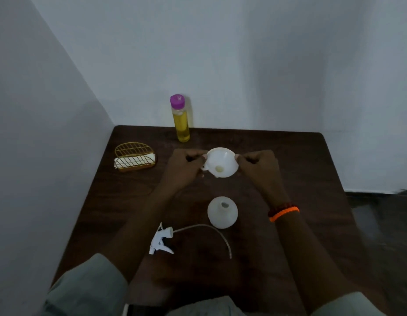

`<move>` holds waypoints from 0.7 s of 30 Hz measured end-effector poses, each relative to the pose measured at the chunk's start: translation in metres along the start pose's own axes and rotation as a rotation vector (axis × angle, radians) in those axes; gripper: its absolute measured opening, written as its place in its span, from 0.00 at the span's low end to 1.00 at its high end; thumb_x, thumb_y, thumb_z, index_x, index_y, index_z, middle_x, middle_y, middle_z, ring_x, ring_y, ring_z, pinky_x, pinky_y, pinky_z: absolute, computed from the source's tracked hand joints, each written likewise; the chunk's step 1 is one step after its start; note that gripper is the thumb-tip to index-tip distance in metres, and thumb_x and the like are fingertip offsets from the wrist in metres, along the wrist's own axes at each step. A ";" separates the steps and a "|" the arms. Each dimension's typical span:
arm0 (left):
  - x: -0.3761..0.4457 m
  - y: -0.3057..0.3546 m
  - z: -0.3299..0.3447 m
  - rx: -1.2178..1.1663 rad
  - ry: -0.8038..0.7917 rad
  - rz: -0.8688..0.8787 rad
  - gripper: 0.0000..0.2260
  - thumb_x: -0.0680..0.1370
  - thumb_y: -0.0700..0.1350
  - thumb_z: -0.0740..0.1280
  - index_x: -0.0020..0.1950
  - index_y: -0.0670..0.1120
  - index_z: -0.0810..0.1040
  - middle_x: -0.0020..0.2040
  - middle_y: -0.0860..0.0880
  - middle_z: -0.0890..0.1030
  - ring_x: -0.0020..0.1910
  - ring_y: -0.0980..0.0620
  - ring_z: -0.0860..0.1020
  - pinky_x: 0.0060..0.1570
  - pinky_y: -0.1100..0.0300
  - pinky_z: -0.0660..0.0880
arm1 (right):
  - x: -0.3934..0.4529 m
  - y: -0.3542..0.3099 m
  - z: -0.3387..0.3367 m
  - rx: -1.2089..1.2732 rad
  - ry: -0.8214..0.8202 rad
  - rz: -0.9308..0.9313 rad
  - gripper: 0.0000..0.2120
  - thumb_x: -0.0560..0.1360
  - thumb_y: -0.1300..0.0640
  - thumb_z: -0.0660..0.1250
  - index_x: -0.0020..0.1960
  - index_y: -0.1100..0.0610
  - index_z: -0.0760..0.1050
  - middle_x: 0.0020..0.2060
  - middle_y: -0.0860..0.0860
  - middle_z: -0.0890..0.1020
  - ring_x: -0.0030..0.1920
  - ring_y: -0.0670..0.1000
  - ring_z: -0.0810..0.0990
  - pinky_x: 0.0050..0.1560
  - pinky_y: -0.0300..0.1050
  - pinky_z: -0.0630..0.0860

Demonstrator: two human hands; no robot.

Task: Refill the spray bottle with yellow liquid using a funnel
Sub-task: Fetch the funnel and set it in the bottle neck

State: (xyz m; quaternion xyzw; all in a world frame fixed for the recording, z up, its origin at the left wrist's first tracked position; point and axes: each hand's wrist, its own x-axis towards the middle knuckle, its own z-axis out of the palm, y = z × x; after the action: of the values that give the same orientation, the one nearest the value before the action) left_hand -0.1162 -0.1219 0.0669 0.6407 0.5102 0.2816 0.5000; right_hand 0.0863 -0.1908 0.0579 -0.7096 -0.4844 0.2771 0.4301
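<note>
Landmark: open white spray bottle [222,212], standing uncapped mid-table. Left-near of it lies the trigger head [162,240]. Beyond it, left hand [185,168] and right hand [258,167] pinch opposite rims of the white funnel [223,161]. Farther back stands the capped yellow-liquid bottle [181,119].

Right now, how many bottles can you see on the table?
2. The yellow-liquid bottle with its purple cap stands at the table's far edge; the open white spray bottle stands nearer, below the funnel held in both hands. None appears hidden.
</note>
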 end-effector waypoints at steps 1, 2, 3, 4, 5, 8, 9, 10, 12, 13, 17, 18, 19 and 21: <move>-0.009 0.004 0.000 -0.018 -0.013 -0.003 0.11 0.80 0.42 0.68 0.61 0.46 0.83 0.50 0.51 0.86 0.42 0.53 0.85 0.39 0.60 0.83 | -0.008 -0.003 -0.005 -0.008 -0.001 -0.005 0.12 0.77 0.55 0.71 0.39 0.62 0.84 0.33 0.53 0.86 0.38 0.46 0.85 0.40 0.45 0.83; -0.019 0.007 0.000 -0.037 -0.027 -0.010 0.11 0.80 0.41 0.68 0.61 0.46 0.83 0.50 0.51 0.86 0.43 0.52 0.85 0.39 0.60 0.83 | -0.017 -0.006 -0.009 -0.021 -0.002 -0.005 0.10 0.76 0.56 0.72 0.40 0.61 0.85 0.34 0.51 0.86 0.38 0.45 0.85 0.40 0.43 0.83; -0.028 0.009 0.001 -0.053 -0.038 -0.020 0.11 0.80 0.42 0.68 0.61 0.46 0.83 0.50 0.51 0.86 0.43 0.52 0.85 0.40 0.59 0.83 | -0.025 -0.008 -0.014 -0.035 -0.006 -0.001 0.09 0.76 0.56 0.72 0.41 0.60 0.85 0.35 0.51 0.86 0.39 0.43 0.85 0.40 0.41 0.83; -0.036 0.010 0.002 -0.058 -0.047 -0.029 0.11 0.80 0.42 0.68 0.61 0.47 0.83 0.50 0.52 0.86 0.43 0.51 0.85 0.41 0.58 0.83 | -0.033 -0.009 -0.017 -0.045 -0.015 0.003 0.08 0.76 0.56 0.72 0.42 0.60 0.85 0.36 0.50 0.86 0.39 0.42 0.85 0.40 0.39 0.82; -0.043 0.009 0.002 -0.053 -0.056 -0.030 0.11 0.80 0.43 0.68 0.61 0.48 0.83 0.49 0.52 0.86 0.42 0.51 0.85 0.42 0.57 0.83 | -0.040 -0.009 -0.020 -0.050 -0.025 0.011 0.08 0.76 0.56 0.71 0.43 0.59 0.85 0.37 0.49 0.86 0.40 0.42 0.84 0.39 0.37 0.82; -0.059 0.002 0.006 -0.026 -0.071 -0.009 0.10 0.80 0.43 0.69 0.60 0.49 0.84 0.47 0.52 0.87 0.39 0.51 0.85 0.43 0.53 0.84 | -0.057 -0.006 -0.024 -0.055 -0.041 0.047 0.07 0.76 0.55 0.71 0.43 0.57 0.85 0.37 0.48 0.86 0.39 0.42 0.85 0.40 0.37 0.82; -0.063 -0.002 0.007 -0.019 -0.074 0.001 0.10 0.80 0.42 0.69 0.59 0.49 0.84 0.47 0.52 0.87 0.38 0.51 0.85 0.43 0.52 0.84 | -0.061 -0.004 -0.024 -0.055 -0.036 0.054 0.07 0.76 0.55 0.72 0.43 0.57 0.86 0.36 0.48 0.86 0.38 0.43 0.85 0.40 0.38 0.82; -0.066 -0.005 0.008 -0.012 -0.077 0.006 0.10 0.80 0.42 0.69 0.59 0.49 0.85 0.46 0.52 0.87 0.38 0.51 0.85 0.44 0.50 0.84 | -0.064 -0.003 -0.023 -0.054 -0.031 0.063 0.07 0.76 0.55 0.72 0.42 0.57 0.86 0.36 0.48 0.86 0.38 0.43 0.85 0.40 0.39 0.82; -0.069 -0.011 0.011 -0.001 -0.083 -0.004 0.10 0.80 0.42 0.69 0.59 0.49 0.85 0.45 0.53 0.87 0.39 0.51 0.85 0.45 0.48 0.84 | -0.069 0.000 -0.022 -0.061 -0.031 0.081 0.07 0.76 0.55 0.72 0.42 0.55 0.86 0.35 0.47 0.86 0.37 0.43 0.85 0.39 0.39 0.82; -0.070 -0.014 0.012 0.006 -0.087 -0.008 0.10 0.80 0.43 0.69 0.59 0.49 0.84 0.46 0.53 0.87 0.39 0.51 0.85 0.46 0.48 0.83 | -0.071 0.001 -0.021 -0.067 -0.037 0.087 0.07 0.76 0.55 0.72 0.41 0.54 0.86 0.34 0.47 0.86 0.37 0.43 0.84 0.39 0.38 0.81; -0.072 -0.022 0.014 0.028 -0.084 -0.003 0.10 0.80 0.43 0.69 0.59 0.50 0.85 0.45 0.52 0.87 0.39 0.49 0.85 0.45 0.46 0.83 | -0.076 0.007 -0.016 -0.072 -0.047 0.108 0.08 0.77 0.55 0.71 0.41 0.53 0.86 0.34 0.47 0.86 0.36 0.43 0.84 0.38 0.38 0.80; -0.073 -0.024 0.015 0.037 -0.081 0.000 0.10 0.79 0.43 0.69 0.59 0.50 0.85 0.45 0.52 0.87 0.38 0.49 0.85 0.45 0.46 0.83 | -0.078 0.008 -0.014 -0.074 -0.048 0.113 0.07 0.77 0.54 0.71 0.42 0.54 0.86 0.34 0.47 0.86 0.36 0.42 0.84 0.38 0.38 0.80; -0.073 -0.026 0.016 0.046 -0.079 0.000 0.10 0.79 0.43 0.69 0.59 0.50 0.85 0.45 0.52 0.87 0.38 0.49 0.85 0.44 0.47 0.83 | -0.078 0.010 -0.013 -0.078 -0.048 0.117 0.07 0.77 0.54 0.71 0.42 0.54 0.86 0.34 0.46 0.86 0.36 0.42 0.84 0.38 0.38 0.80; -0.072 -0.030 0.018 0.061 -0.076 -0.009 0.10 0.79 0.43 0.69 0.59 0.49 0.85 0.45 0.52 0.87 0.37 0.50 0.85 0.44 0.49 0.84 | -0.079 0.013 -0.011 -0.081 -0.050 0.122 0.08 0.77 0.54 0.71 0.43 0.54 0.86 0.34 0.46 0.86 0.36 0.40 0.84 0.38 0.37 0.79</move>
State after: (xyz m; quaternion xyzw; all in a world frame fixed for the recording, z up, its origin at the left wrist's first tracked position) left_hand -0.1351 -0.1958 0.0433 0.6635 0.5019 0.2394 0.5005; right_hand 0.0710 -0.2702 0.0496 -0.7475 -0.4616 0.3006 0.3712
